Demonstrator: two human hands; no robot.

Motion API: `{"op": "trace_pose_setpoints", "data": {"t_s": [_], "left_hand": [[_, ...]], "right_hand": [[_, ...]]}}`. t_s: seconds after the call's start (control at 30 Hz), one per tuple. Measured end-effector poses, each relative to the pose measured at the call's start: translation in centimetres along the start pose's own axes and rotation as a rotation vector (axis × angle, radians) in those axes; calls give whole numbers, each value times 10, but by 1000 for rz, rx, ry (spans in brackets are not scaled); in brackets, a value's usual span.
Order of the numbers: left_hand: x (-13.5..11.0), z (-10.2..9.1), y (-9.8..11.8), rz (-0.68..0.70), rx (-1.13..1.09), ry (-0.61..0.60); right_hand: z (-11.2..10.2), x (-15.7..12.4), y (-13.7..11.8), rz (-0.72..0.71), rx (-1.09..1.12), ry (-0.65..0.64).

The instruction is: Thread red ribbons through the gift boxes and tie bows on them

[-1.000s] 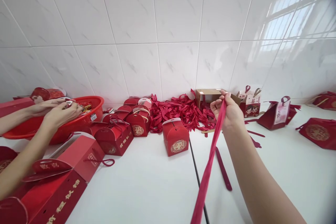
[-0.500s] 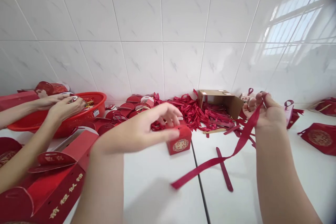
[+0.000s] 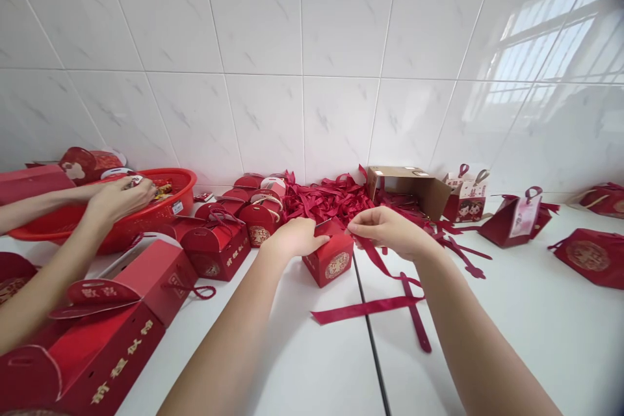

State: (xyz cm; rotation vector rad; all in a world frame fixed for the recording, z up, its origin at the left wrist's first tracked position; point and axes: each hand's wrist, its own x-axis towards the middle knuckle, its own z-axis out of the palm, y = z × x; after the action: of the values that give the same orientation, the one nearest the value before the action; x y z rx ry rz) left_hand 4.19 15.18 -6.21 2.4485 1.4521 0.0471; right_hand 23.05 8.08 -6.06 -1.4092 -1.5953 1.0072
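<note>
In the lower left, a big box [image 3: 129,338] stands with its flaps up on the white table [image 3: 312,370]. Right of it, at lower centre, the free end of a ribbon [image 3: 355,311] lies flat across the table's dark seam and over a strap [image 3: 418,325]. The ribbon's bend is partly hidden by the right forearm; it could snag on the strap or twist if pulled in quickly.

Just above centre-bottom, the small red box [image 3: 335,265] sits upright. The left hand [image 3: 291,238] touches its upper left, thumb on top; the other fingers are hidden, so I can't tell how firmly it grips. The right hand [image 3: 387,229], at the box's upper right, has thumb and fingertips together on the ribbon's other end. A light left hold might let a tug slide or tip the box; a hard press might crease its top.

At left, a co-worker's hands [image 3: 117,200] work over a basket [image 3: 182,181]. Beyond, loose ribbons [image 3: 329,198] heap beside a carton [image 3: 435,195].
</note>
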Motion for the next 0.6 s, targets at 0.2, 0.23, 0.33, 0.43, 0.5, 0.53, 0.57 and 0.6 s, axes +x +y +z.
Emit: {"op": "trace_pose_setpoints", "data": {"t_s": [0.2, 0.23, 0.33, 0.43, 0.5, 0.53, 0.57, 0.6], "left_hand": [[-6, -4, -5, 16, 10, -48], [-5, -4, -7, 30, 7, -42], [-3, -4, -12, 85, 9, 1], [0, -1, -12, 183, 19, 77], [1, 1, -9, 229, 20, 98], [1, 3, -8, 242, 17, 96], [2, 4, -7, 256, 11, 92], [2, 5, -6, 274, 3, 94]], "right_hand": [[12, 11, 10, 29, -99, 15], [13, 12, 12, 30, -106, 24], [15, 15, 17, 55, -133, 57], [18, 16, 18, 71, -133, 77], [20, 17, 18, 71, -124, 81], [21, 18, 18, 69, -125, 84], [22, 19, 19, 66, -128, 87], [23, 20, 20, 59, -132, 89]]}}
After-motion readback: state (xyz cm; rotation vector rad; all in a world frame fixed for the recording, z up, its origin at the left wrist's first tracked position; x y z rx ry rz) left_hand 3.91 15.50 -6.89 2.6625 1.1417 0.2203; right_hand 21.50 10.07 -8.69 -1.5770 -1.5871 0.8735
